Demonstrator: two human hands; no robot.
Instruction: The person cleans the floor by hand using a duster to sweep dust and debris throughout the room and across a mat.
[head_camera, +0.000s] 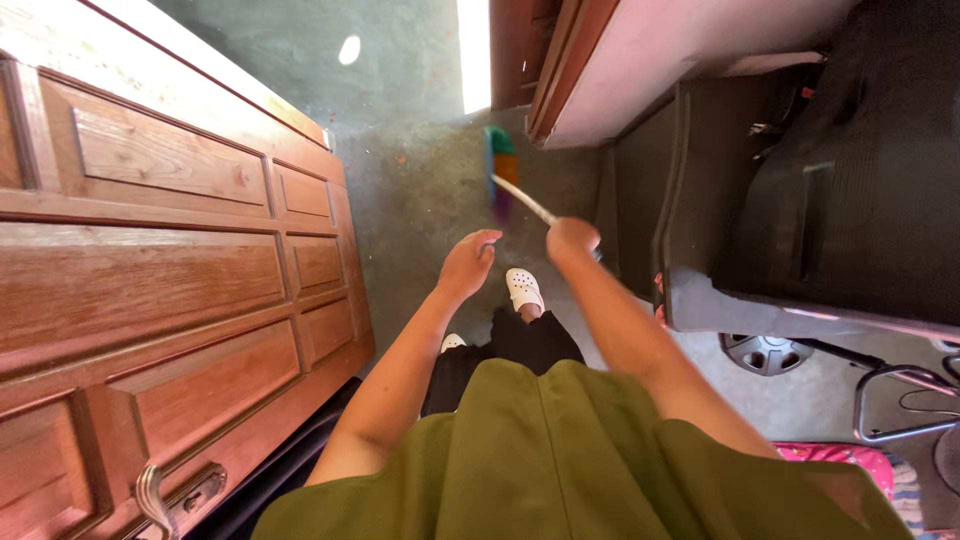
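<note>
Right hand (572, 240) is closed around a broom handle (525, 203); its colourful bristles (500, 170) rest on the concrete floor (420, 190) ahead. Left hand (470, 262) hovers open, empty. Wooden door (170, 270) left, black furniture (800, 210) right.

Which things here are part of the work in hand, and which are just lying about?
In use: broom, held by right hand; left hand empty beside it; concrete floor.

Lying about: wooden door, dark car mats, hubcap.

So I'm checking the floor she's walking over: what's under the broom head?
Under the broom head lies bare grey concrete floor with small specks around it. The patch directly beneath the bristles is covered. The right hand grips the handle; the left hand hangs free.
</note>
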